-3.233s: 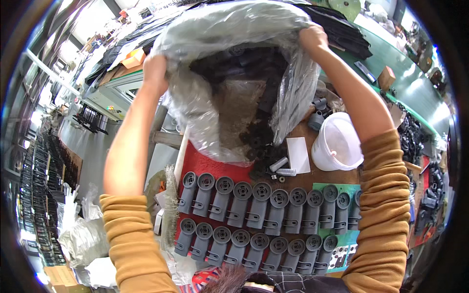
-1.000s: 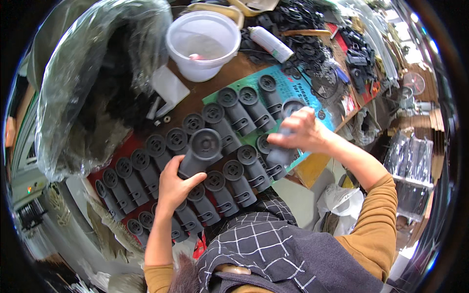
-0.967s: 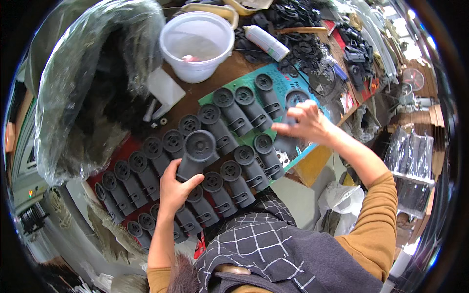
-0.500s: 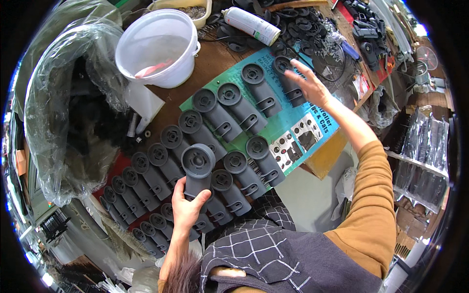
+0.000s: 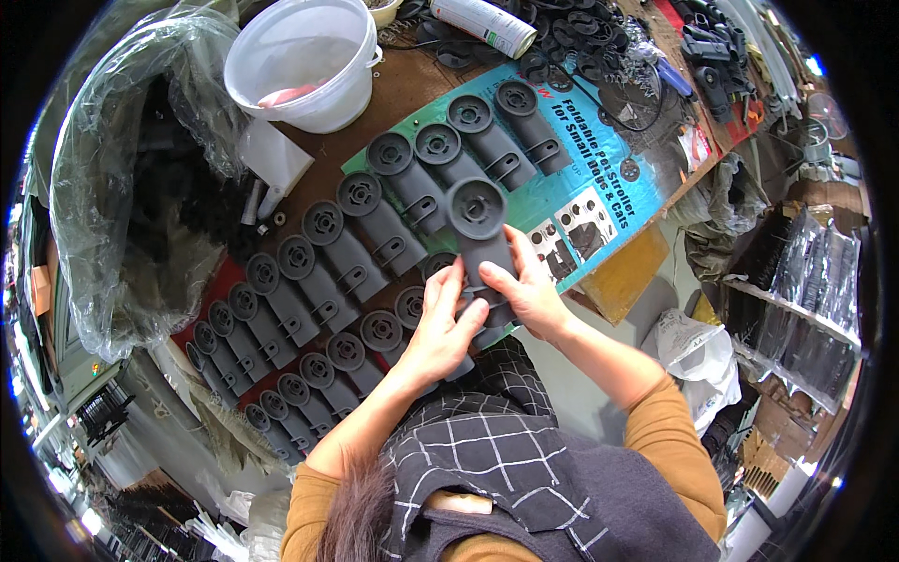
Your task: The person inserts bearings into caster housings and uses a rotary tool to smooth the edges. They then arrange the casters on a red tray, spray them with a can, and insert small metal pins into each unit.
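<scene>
Above the near row, both my hands grip one dark grey plastic part with a round cupped head [image 5: 476, 208] and a flat stem. My left hand [image 5: 440, 323] closes on the lower stem from the left, its fingers partly hidden. From the right, my right hand [image 5: 532, 292] has its thumb across the stem. Behind it lies a long slanting row of similar grey parts [image 5: 360, 194], heads facing up and each stem with a slotted tab. A second, nearer row [image 5: 346, 351] runs below, partly covered by my hands and arms.
The rows lie partly on a blue-green printed sheet [image 5: 609, 178]. A white bucket [image 5: 309, 94] stands far left, beside a clear plastic bag [image 5: 103, 309] with dark contents. A spray can [image 5: 485, 26] and a heap of black pieces [image 5: 571, 42] are at the back.
My right hand has left the part at the row's far right end and come down onto the held part. My left hand has carried that part rightward and farther away. The view has shifted.
</scene>
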